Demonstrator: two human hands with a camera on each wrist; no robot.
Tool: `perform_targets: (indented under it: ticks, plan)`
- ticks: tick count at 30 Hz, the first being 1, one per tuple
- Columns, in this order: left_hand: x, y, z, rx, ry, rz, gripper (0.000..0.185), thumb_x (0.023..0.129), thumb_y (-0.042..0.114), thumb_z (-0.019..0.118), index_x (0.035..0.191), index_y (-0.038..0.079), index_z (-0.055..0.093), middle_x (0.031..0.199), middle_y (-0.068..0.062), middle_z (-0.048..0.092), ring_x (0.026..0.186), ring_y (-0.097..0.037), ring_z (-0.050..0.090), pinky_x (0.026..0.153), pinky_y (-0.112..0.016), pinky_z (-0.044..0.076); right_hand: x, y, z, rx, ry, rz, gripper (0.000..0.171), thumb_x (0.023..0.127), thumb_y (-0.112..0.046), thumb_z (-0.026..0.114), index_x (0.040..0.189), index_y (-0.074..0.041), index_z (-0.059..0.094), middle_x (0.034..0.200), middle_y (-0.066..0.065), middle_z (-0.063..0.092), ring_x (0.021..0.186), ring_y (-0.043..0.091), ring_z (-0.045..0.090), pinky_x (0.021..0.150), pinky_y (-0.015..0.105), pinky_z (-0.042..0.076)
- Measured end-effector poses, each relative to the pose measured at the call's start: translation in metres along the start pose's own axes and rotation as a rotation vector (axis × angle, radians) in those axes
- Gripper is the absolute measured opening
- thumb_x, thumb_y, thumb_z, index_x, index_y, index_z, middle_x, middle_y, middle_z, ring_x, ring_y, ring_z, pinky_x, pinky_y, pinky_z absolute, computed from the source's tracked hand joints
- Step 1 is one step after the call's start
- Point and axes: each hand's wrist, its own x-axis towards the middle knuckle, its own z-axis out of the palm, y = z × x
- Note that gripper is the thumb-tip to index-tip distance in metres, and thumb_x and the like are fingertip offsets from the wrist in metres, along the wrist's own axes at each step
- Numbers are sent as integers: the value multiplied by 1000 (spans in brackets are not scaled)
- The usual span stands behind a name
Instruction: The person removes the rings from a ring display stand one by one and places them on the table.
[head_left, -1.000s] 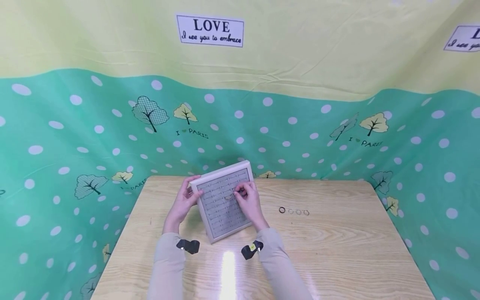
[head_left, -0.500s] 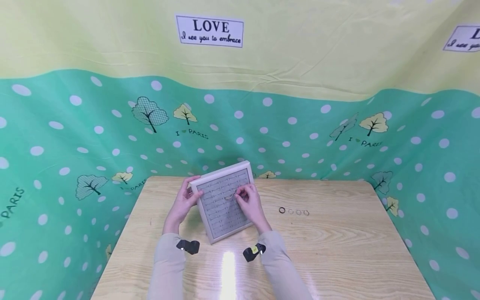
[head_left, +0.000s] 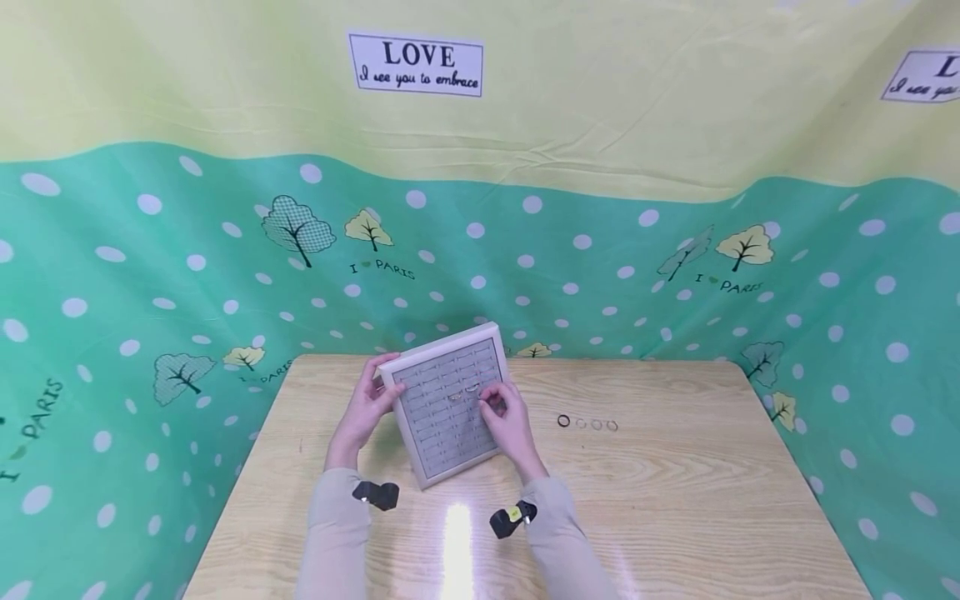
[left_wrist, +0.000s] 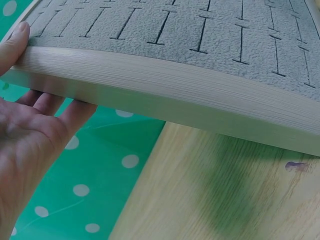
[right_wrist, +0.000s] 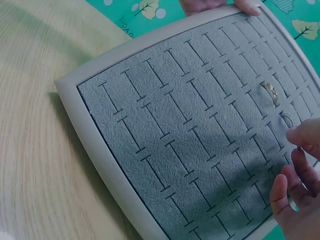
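Head view, item: grey velvet slotted ring tray (head_left: 447,402), cream frame, desk (head_left: 675,500) centre. Left hand (head_left: 365,408) grips its 9 o'clock edge, tilting it for access. Right hand (head_left: 506,417), fingers curled, empty, by gold ring (right_wrist: 269,90).

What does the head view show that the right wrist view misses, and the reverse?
Only the head view shows the four loose rings lying on the table right of the tray, both sleeves, and the left hand gripping the tray's left edge. Only the right wrist view shows the slots up close: two rings seated in them, and the right hand's fingertips beside the nearer one. Both show the tray tilted up off the table and the right hand at its right side.
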Motion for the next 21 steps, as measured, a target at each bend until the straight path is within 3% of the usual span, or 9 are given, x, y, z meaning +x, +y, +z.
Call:
perform_targets:
  ticks: [9,17,21]
  plan:
    - [0,0,0,-3,-5,24,52,94,-2,57,139,9,36,113,-13,57,94,-18,65,74,-38,57,-7,7,-10,6,45,51,11,83,6,65,88,-2,62,99,7,53,86,21,52,68,24,46]
    - [-1,1,1,-4,-1,3,51,94,-2,57,139,10,36,115,-15,55,95,-17,64,76,-39,56,-16,14,-20,41,73,73,11,82,9,64,88,1,62,106,14,54,94,28,54,71,29,50]
    - [-4,15,4,-9,-10,-25,52,94,-5,55,140,7,34,116,-17,54,96,-18,64,77,-39,56,-20,11,-29,41,75,51,10,81,11,64,88,4,62,104,17,56,91,34,55,68,30,50]
